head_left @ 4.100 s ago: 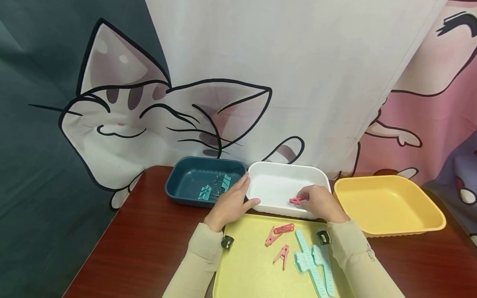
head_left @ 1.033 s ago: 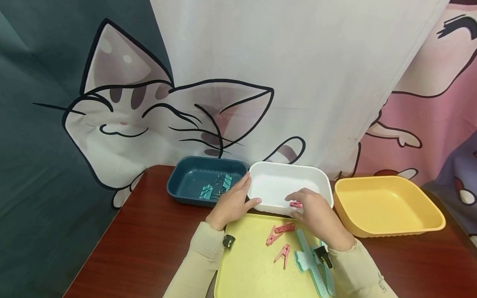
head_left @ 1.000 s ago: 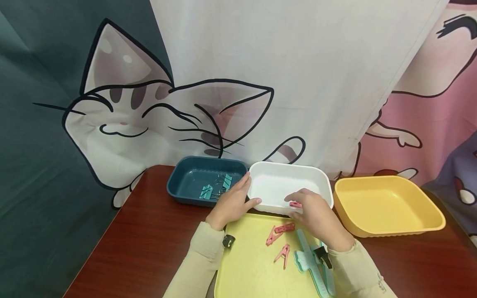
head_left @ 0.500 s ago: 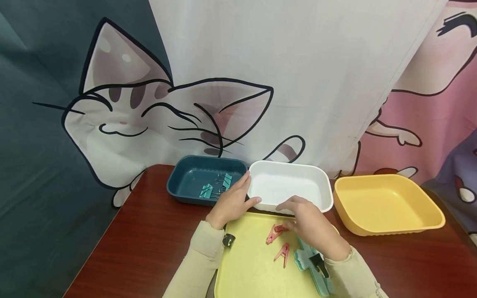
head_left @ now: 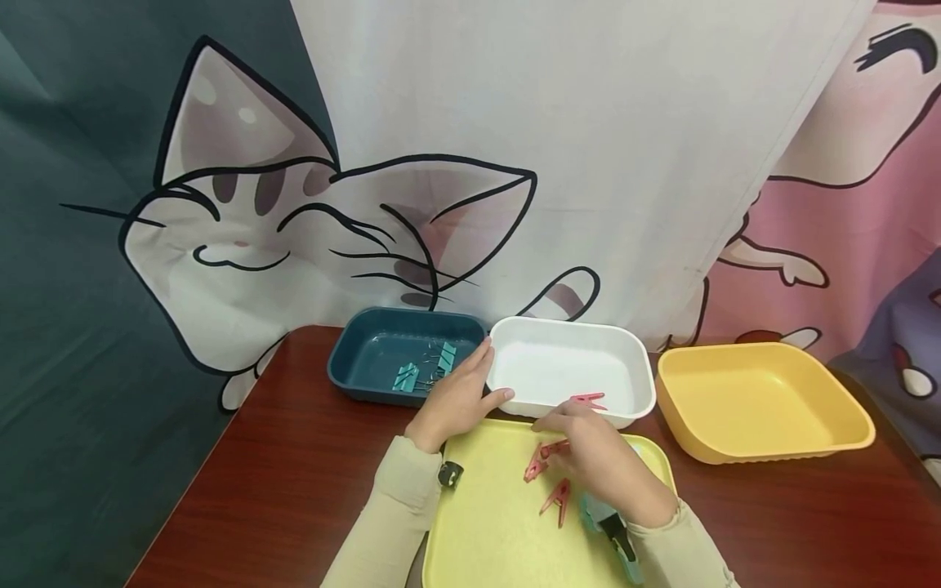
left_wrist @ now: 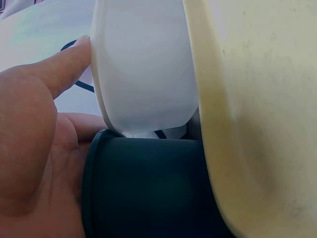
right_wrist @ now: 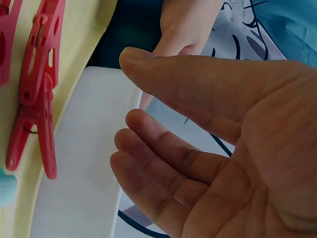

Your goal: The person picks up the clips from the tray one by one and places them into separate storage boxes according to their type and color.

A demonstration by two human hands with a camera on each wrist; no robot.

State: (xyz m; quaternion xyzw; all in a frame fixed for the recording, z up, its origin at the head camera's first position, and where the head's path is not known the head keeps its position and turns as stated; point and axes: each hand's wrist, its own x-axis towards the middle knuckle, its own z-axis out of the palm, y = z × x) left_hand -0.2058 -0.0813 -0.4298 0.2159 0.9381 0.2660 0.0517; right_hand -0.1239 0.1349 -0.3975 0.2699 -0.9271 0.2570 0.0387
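Note:
My left hand (head_left: 456, 400) rests on the adjoining rims of the dark blue bin (head_left: 367, 363) and the white bin (head_left: 544, 367), its fingers extended and the thumb apart. Over the far edge of the yellow tray (head_left: 478, 531) hovers my right hand (head_left: 610, 461); the right wrist view shows its thumb and fingers (right_wrist: 143, 166) apart with nothing between them. Just below it lie two overlapping pink clothespins (head_left: 537, 464), partly covered by the hand. Nearer is another pink clothespin (head_left: 559, 500). One more pink clothespin (head_left: 588, 400) sits inside the white bin by its near wall.
Teal binder clips (head_left: 406, 377) lie in the dark blue bin. Long mint-coloured clips (head_left: 590, 513) on the tray are mostly hidden under the right wrist. A yellow bin (head_left: 764, 408) stands at the right. Behind the brown table (head_left: 294, 457) hangs a cartoon curtain (head_left: 625, 163).
My right hand has let go of a pink clothespin in the white bin, then moved back and left over the clothespins on the tray. My left hand has stayed in place.

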